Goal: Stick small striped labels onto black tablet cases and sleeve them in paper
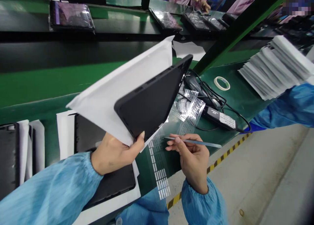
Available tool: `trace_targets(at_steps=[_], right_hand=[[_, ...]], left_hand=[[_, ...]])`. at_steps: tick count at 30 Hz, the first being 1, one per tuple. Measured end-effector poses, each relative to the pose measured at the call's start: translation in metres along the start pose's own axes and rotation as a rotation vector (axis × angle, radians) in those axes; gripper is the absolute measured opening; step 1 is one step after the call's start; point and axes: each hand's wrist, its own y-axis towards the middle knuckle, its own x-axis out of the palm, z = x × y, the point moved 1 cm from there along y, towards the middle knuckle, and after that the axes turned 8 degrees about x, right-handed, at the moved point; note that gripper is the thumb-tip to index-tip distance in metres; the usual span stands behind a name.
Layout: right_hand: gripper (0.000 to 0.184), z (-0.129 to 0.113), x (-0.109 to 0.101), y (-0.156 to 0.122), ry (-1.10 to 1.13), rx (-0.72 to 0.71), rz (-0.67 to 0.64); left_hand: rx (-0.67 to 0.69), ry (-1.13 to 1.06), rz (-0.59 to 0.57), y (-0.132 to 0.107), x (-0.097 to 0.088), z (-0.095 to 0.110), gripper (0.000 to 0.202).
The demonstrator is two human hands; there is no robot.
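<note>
Your L hand (117,154) pinches the black panel (152,104) and white sheet (122,84) tilted above the bench (241,102), prob. for access, while your R hand (195,158) grips a slim tool (206,143), tip unclear.

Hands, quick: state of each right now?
Left hand: closed, holding a black panel with a white sheet behind it.
Right hand: closed, holding a thin pointed tool.

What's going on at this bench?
A person's left grip holds up a black panel with a white sheet behind it. The right grip holds a slim pointed tool, apart from the panel. Clear strips with silvery rectangles lie on the green bench, and another black panel lies beneath the left sleeve.
</note>
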Motion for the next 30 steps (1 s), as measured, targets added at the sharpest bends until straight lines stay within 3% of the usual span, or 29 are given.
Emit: trace_targets(at_steps=[5,10,21,30], right_hand=[[0.015,-0.002,0.012,-0.020,-0.042,0.137,-0.200],[0.014,-0.003,0.013,-0.020,-0.053,0.171,-0.215],[0.021,-0.003,0.012,-0.020,-0.075,0.191,-0.198],[0.015,0.000,0.009,-0.019,-0.109,0.170,-0.230]], left_hand=[[-0.095,-0.073,0.019,0.003,-0.001,-0.006,0.030],[-0.082,-0.103,0.008,0.002,-0.001,-0.006,0.035],[0.000,-0.045,0.088,0.002,0.002,-0.007,0.028],[0.014,-0.001,0.079,0.002,0.002,-0.006,0.024]])
